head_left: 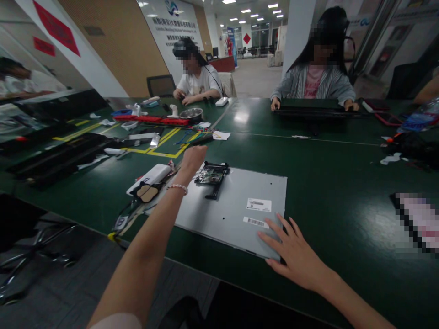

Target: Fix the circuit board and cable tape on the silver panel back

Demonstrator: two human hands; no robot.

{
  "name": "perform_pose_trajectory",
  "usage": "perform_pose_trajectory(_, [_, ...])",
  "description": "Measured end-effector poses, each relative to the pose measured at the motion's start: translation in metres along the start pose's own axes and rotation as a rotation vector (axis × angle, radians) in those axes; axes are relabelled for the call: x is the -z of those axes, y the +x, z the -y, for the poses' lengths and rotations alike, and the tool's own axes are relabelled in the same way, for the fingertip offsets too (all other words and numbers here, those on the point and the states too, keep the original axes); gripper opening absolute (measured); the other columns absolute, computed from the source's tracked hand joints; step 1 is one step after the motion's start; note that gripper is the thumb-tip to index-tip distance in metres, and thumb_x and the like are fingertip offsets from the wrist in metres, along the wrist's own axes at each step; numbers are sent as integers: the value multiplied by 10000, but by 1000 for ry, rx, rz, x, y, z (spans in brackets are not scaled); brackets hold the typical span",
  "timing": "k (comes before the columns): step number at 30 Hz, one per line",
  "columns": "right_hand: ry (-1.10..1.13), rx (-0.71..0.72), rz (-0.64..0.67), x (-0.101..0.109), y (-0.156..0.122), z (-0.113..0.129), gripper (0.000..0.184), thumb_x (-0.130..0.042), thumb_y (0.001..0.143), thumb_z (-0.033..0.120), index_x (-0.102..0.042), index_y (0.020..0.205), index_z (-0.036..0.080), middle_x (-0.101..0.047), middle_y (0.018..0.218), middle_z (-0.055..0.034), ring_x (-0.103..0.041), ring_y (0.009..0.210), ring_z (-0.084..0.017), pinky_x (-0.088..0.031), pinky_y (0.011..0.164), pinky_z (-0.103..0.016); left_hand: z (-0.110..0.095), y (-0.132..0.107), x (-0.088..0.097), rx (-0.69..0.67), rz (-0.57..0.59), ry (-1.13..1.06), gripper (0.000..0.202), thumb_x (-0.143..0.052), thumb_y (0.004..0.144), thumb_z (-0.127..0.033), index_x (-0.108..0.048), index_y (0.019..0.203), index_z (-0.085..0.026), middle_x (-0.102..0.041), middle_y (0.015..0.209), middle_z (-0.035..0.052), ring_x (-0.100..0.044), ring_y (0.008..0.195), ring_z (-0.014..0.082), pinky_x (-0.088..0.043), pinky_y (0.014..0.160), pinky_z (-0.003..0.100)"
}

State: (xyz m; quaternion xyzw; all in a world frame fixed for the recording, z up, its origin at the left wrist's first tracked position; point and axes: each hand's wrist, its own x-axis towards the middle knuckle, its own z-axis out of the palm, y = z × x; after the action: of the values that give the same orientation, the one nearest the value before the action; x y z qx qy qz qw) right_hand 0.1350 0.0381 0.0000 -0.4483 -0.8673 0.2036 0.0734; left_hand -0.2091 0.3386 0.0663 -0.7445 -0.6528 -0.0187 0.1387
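Note:
A flat silver display panel (pixel 236 214) with two white labels lies on the green table. On its far left part sits a green circuit board in a black frame (pixel 211 174), with a black bracket (pixel 214 190) below it. My left hand (pixel 194 161), a beaded bracelet on its wrist, is closed just left of the circuit board, above the panel's far left corner. Its fingers are turned away, so anything inside them is hidden. My right hand (pixel 291 251) is spread open, fingertips resting on the panel's near right part.
Left of the panel lie a white power bank (pixel 151 178) and cables (pixel 130 221). A phone (pixel 420 219) is at the right. Across the table (pixel 329 183), one person (pixel 315 82) holds a long black part (pixel 308 112); another person (pixel 199 82) sits by a metal bowl (pixel 191 114).

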Motion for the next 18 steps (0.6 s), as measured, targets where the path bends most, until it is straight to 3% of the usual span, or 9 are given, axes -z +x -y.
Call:
perform_pose_trajectory(4, [8,2,-4,0,0,-1,595,-453,948,525,-295,1512,422,-164,1643,-2,-46,1496,-350,-95,1166,-639,-19,11,-24,-55,79,-32,280,-476,879,-145,-738,973,-125,-728,971,202,-690,963,311,-495,796,351])
perform_pose_trajectory(8, [16,1,-12,-1,0,-1,598,-470,942,518,-304,1509,423,-166,1643,10,-56,1494,-352,-99,1167,-637,-25,8,-37,-63,85,-82,283,-472,906,-216,-743,947,-146,-738,952,173,-694,938,288,-499,810,338])
perform_pose_trajectory(11, [15,4,-18,-1,0,-1,596,-476,942,513,-315,1507,416,-168,1642,11,-62,1493,-356,-102,1168,-635,-22,0,-37,-68,45,-128,338,-425,951,-287,-719,1060,-162,-733,1047,144,-677,1000,273,-494,858,335])
perform_pose_trajectory(15, [8,6,-23,-2,-1,-1,597,-459,948,525,-299,1513,417,-157,1645,9,-66,1493,-353,-109,1166,-636,-20,-12,-37,-111,-22,-294,394,-358,972,-248,-624,1249,-160,-710,1168,104,-658,1074,242,-470,938,328])
perform_pose_trajectory(18, [-3,1,-19,-2,-1,0,595,-462,948,514,-299,1512,418,-172,1642,0,-69,1494,-351,-111,1165,-635,-21,-20,-41,-205,33,-491,451,-374,959,-241,-495,1384,-149,-716,1170,82,-672,1061,228,-477,929,323])
